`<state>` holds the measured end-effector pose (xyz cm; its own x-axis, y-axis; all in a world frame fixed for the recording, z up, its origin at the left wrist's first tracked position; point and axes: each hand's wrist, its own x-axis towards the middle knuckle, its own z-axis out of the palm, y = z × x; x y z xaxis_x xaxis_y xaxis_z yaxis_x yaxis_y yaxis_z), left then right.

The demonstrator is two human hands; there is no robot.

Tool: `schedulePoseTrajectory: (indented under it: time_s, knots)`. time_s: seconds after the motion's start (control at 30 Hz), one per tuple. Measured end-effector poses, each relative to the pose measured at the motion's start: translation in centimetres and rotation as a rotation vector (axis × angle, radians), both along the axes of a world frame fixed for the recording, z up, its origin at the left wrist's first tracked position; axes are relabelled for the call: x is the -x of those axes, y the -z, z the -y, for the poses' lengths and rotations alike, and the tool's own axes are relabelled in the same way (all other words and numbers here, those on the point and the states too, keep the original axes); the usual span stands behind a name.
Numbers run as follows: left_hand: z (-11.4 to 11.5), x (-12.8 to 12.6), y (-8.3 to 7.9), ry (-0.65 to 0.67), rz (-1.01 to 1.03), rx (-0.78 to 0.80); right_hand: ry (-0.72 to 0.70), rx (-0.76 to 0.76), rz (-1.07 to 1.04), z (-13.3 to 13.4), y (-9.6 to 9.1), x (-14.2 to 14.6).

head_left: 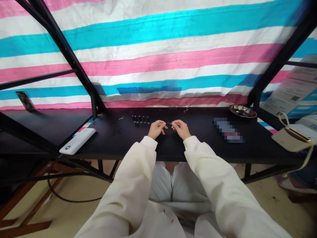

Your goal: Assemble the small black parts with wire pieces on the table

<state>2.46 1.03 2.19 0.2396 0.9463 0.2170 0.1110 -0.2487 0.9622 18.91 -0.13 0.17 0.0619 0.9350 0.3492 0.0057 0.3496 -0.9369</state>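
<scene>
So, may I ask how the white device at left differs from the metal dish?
Shape: the white device is oblong; the metal dish is round.
Colour: the device is white; the dish is shiny silver.
Place: the device lies toward the front of the black table; the dish, toward its back.
Both rest on the table.

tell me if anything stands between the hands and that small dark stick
Nothing visible does: the left hand and right hand pinch the small dark stick between them. The row of dark cylinders stands to the left of the left hand, not in between.
</scene>
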Motion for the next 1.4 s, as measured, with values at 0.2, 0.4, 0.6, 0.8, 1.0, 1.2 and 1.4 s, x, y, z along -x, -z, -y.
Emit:
schedulePoseTrajectory:
  time_s: [0.2, 0.4, 0.6, 0.8, 1.0, 1.2, 1.4]
  knots:
    - [0.1, -0.1, 0.5, -0.017, -0.076, -0.115, -0.013, 0.009, 0.014, 0.0, 0.0, 0.0]
    - [0.3, -0.2, 0.7, -0.074, -0.156, -0.153, -0.030, 0.008, 0.012, 0.0, 0.0, 0.1]
    - [0.6, 0.0, 0.2, -0.118, -0.185, -0.155, -0.058, 0.005, 0.033, -0.1, 0.1, -0.2]
    - [0.2, 0.1, 0.6, -0.126, -0.134, -0.140, -0.034, -0.053, 0.152, 0.2, 0.2, -0.4]
    - [0.0, 0.1, 0.6, -0.133, -0.102, -0.140, 0.081, -0.255, 0.594, 0.5, 0.4, -1.2]
    - [-0.2, 0.2, 0.5, -0.185, -0.054, -0.089, 0.261, -0.243, 0.709, 0.4, 0.3, -1.7]
    - [-0.2, -0.1, 0.7, 0.037, -0.007, 0.018, 0.055, -0.278, 0.580, 1.0, -0.3, -0.8]
